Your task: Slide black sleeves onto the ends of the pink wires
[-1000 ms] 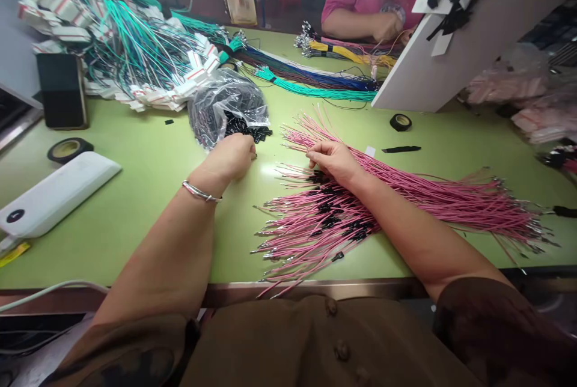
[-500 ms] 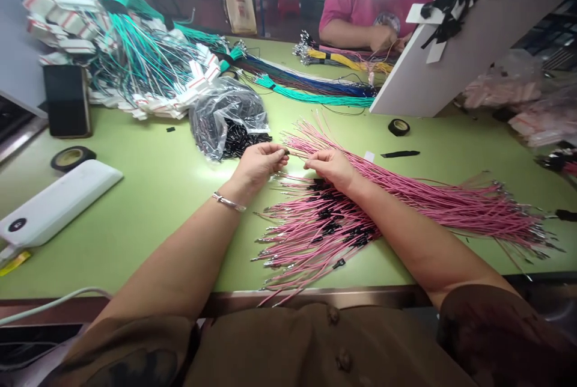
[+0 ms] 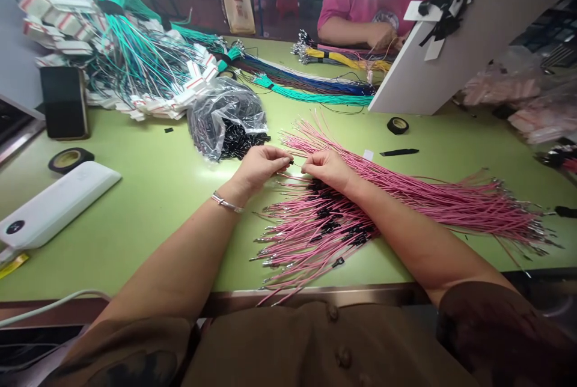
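Observation:
Between the thumb and forefinger of my left hand (image 3: 262,166) is a small black sleeve (image 3: 291,162). My right hand (image 3: 328,169) is closed in a pinch on a pink wire (image 3: 297,164), whose end points at the sleeve. Whether the wire has entered the sleeve is too small to tell. Under and beyond my right hand lies a thick bundle of pink wires (image 3: 415,195) with metal terminals. Nearer me, other pink wires (image 3: 293,237) carry black sleeves (image 3: 328,228). A clear plastic bag (image 3: 205,119) full of black sleeves stands open beside my left hand.
Teal wires with white connectors (image 3: 135,62) pile up at the back left, near a phone (image 3: 64,103), black tape (image 3: 70,160) and a white power bank (image 3: 63,204). A grey panel (image 3: 415,74) stands at right, by another tape roll (image 3: 398,125). Across the table, a person in pink handles wires.
My left hand has shifted slightly right and down, with the black sleeve now nearer the right fingers. The right hand has moved a little left. The view has shifted slightly.

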`<action>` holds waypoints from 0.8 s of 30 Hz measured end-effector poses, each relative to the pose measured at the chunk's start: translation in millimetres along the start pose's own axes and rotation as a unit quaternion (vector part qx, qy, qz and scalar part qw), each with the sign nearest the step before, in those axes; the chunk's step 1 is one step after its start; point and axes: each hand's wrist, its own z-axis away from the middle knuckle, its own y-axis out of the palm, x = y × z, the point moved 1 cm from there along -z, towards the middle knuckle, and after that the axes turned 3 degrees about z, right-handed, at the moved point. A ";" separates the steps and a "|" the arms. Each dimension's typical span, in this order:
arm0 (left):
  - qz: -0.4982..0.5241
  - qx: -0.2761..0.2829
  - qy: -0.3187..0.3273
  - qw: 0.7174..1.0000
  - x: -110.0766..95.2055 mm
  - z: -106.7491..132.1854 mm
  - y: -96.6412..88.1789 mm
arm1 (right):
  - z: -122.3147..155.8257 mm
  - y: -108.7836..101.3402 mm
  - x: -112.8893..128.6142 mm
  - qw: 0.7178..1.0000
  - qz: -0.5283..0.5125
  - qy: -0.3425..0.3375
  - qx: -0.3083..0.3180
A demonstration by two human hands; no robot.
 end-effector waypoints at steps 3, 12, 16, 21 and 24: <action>-0.056 0.011 0.012 0.998 -4.1 0.8 -2.1 | 0.9 -2.7 0.0 0.999 -0.006 -0.013 0.044; -0.094 0.076 0.014 0.993 -4.0 6.0 9.0 | 2.3 -5.9 -0.7 0.995 -0.023 -0.024 0.092; -0.033 0.034 0.009 0.999 0.9 4.1 11.9 | 4.9 -13.3 2.1 0.995 0.003 0.013 0.102; -0.036 0.004 -0.006 0.999 -0.3 5.1 13.1 | 7.8 -18.4 3.6 0.997 -0.006 0.014 0.079; -0.077 0.011 0.014 0.997 -1.5 7.0 17.0 | 8.2 -16.1 4.2 0.994 0.023 -0.018 0.101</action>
